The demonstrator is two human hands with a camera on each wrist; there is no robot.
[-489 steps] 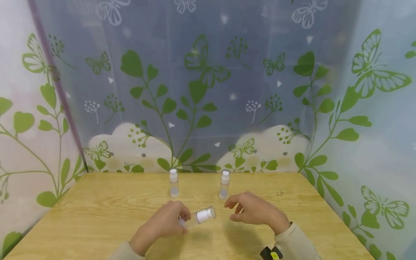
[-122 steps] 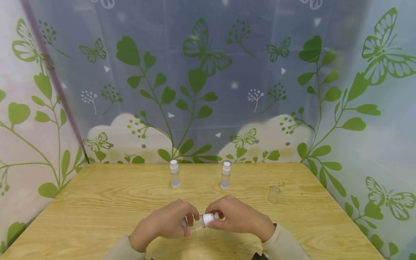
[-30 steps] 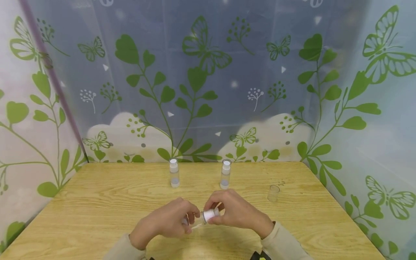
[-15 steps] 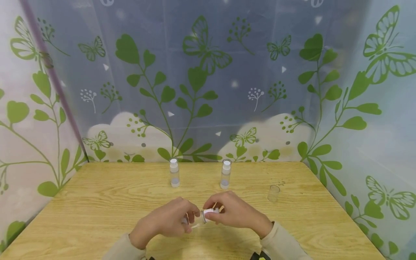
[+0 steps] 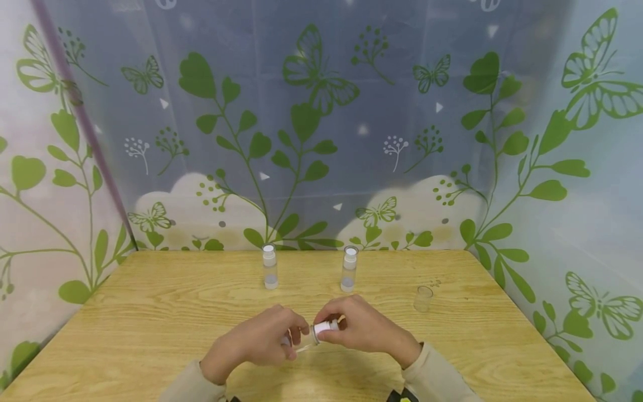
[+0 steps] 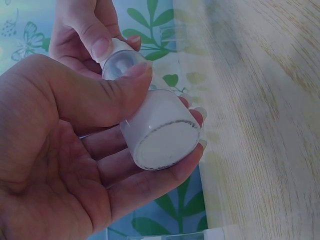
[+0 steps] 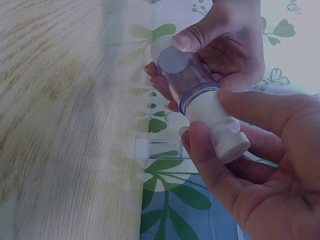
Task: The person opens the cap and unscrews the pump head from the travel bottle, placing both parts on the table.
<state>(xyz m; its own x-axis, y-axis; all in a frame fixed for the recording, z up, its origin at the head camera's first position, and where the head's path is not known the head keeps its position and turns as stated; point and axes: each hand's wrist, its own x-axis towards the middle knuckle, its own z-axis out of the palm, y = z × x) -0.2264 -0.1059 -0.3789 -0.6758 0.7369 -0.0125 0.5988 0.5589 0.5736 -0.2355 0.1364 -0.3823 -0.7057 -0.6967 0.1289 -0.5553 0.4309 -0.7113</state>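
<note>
A small clear pump bottle (image 5: pixel 307 338) lies tilted between both hands above the wooden table (image 5: pixel 150 312). My left hand (image 5: pixel 266 340) grips its clear body (image 6: pixel 155 125), thumb over the top side, the white base (image 6: pixel 165 145) facing the left wrist camera. My right hand (image 5: pixel 354 329) pinches the white pump head (image 7: pixel 217 127) between thumb and fingers; in the head view the pump head (image 5: pixel 324 328) shows just left of those fingers. A purple-tinted ring (image 7: pixel 197 92) marks where head meets body.
Two more small bottles stand upright near the table's back edge, one left (image 5: pixel 269 267) and one right (image 5: pixel 348 269). A clear cap (image 5: pixel 423 298) stands on the table to the right. Patterned curtain walls close in the back and both sides.
Over the last second the right hand's fingers shifted slightly on the pump head; the bottle stays between both hands. The clear cap, on the bottle 16 s ago, stands on the table.
</note>
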